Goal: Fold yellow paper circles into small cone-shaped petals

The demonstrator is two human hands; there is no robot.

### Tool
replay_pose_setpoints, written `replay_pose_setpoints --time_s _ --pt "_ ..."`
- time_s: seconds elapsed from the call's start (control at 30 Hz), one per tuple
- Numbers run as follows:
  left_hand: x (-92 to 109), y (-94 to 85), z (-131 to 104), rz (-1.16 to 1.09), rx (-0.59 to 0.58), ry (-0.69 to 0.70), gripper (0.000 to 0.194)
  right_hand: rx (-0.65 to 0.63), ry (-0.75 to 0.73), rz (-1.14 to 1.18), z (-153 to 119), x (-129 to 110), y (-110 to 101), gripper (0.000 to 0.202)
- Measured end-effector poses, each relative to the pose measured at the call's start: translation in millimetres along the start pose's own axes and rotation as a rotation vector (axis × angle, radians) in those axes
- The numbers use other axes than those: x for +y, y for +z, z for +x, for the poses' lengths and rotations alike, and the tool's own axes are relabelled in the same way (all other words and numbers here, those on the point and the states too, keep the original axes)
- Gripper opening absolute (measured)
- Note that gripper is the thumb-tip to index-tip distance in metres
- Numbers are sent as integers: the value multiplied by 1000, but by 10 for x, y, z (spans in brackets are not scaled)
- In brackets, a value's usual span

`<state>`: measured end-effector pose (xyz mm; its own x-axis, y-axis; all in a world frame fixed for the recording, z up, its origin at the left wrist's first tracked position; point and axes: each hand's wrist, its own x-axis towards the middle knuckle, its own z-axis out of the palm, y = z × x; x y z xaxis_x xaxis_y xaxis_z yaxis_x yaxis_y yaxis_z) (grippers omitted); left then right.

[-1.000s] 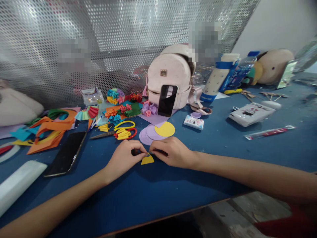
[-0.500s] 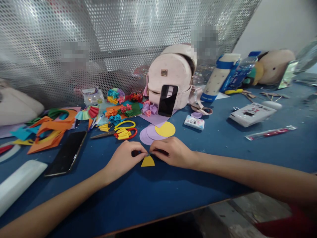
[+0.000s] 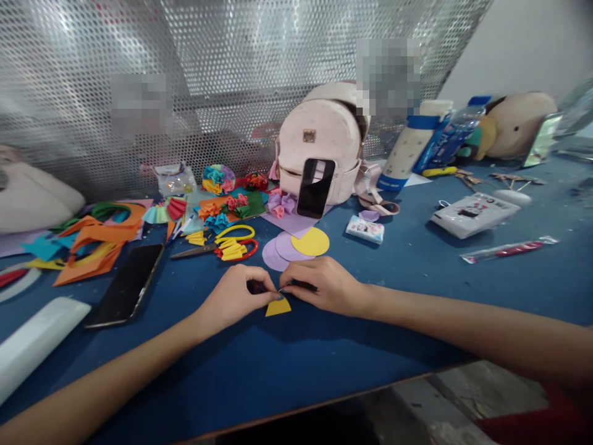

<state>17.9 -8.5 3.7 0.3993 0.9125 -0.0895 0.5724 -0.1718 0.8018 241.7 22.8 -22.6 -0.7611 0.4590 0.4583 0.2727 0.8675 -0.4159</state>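
Observation:
My left hand (image 3: 238,300) pinches a small yellow paper wedge (image 3: 278,306) by its narrow top, and the curved wide edge hangs towards me. Close against those fingertips, my right hand (image 3: 324,285) is closed in a pinch. A thin line shows at its fingertips, too small to name. Just beyond the hands lie a yellow paper circle (image 3: 311,241) and overlapping lilac paper circles (image 3: 278,252). Scissors (image 3: 236,233) with yellow and red handles rest to the left of them, with pleated yellow paper pieces (image 3: 232,250) on the handles.
A phone (image 3: 315,188) leans on a pale backpack (image 3: 319,136). Another phone (image 3: 127,284) lies left, near orange paper strips (image 3: 99,244). A tissue pack (image 3: 365,229), a larger white packet (image 3: 475,214) and a flask (image 3: 410,154) stand or lie right. The table edge (image 3: 324,405) is near me.
My fingertips and the yellow paper wedge have dipped slightly, and the wedge is tilted a little. A thin line now shows at the right fingertips. The view has shifted slightly.

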Motion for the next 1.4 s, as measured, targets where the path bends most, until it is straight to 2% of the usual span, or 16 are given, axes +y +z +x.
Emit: replay_pose_setpoints --time_s 0.27,0.47,0.7,1.0,1.17,1.4 --pt "39 -2 0 -12 -26 -21 12 0 -28 1 -7 -1 4 17" --pt "-1 -1 -7 2 -6 -11 12 -16 18 24 -20 -6 17 16" --pt "16 19 -11 64 26 58 3 8 21 2 -21 1 15 15" --pt "-11 60 -47 -52 63 34 9 31 15 -9 -7 18 17 14" --pt "-5 62 -39 -93 96 18 22 -2 25 -44 1 -4 17 12" --pt "42 66 -28 -84 74 27 21 11 44 -22 15 -27 6 10"
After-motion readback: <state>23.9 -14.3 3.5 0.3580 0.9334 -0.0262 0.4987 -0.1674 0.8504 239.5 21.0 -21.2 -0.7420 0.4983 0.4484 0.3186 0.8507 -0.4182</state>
